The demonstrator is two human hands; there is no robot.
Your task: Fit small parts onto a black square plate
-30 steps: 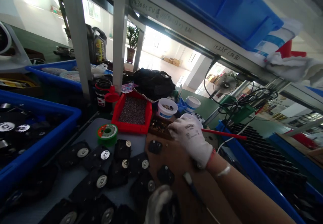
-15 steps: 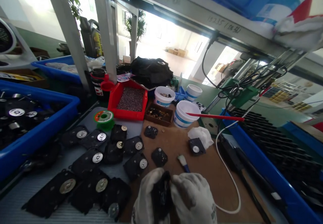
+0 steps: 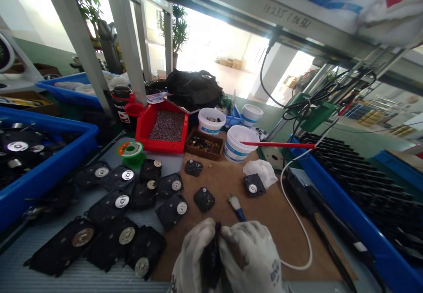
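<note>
A small black plastic module [image 3: 211, 257] is sitting edge-on between the two hands at the bottom of the view, its long axis running up and down and its thin edge facing the camera. The left hand [image 3: 191, 257], in a white knit glove, is closing around its left side, and the right hand [image 3: 253, 257], gloved the same way, is pinching it from the right, fingertips curling over its top edge. Just beyond the right hand a small brush [image 3: 237, 207] with a blue handle is lying on the brown fibreboard surface [image 3: 224, 187], bristles pointing away. Beyond the left hand, flat black square modules [image 3: 172, 209] with round silvery hubs are lying scattered. Farther out past both hands are sitting a crumpled white cloth [image 3: 261, 172], a white plastic tub [image 3: 237, 148], and a red bin [image 3: 161, 127] holding fine dark granular parts.
</note>
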